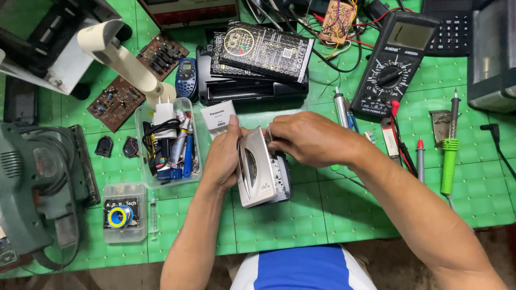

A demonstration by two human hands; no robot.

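Observation:
A silver portable cassette player (262, 171) is held on edge over the green cutting mat (301, 215), its lid slightly ajar. My left hand (223, 158) grips its left side, thumb up along the top edge. Reaching in from the right, my right hand (312, 138) has its fingertips at the player's top and back. Whether the fingers pinch a small part is hidden.
A clear plastic tub (167, 142) of chargers and pens sits left of my hands. A black multimeter (400, 62) with red probes, a green-handled screwdriver (449, 164), circuit boards (115, 102), a stacked black device (258, 70) and a solder box (123, 212) surround them.

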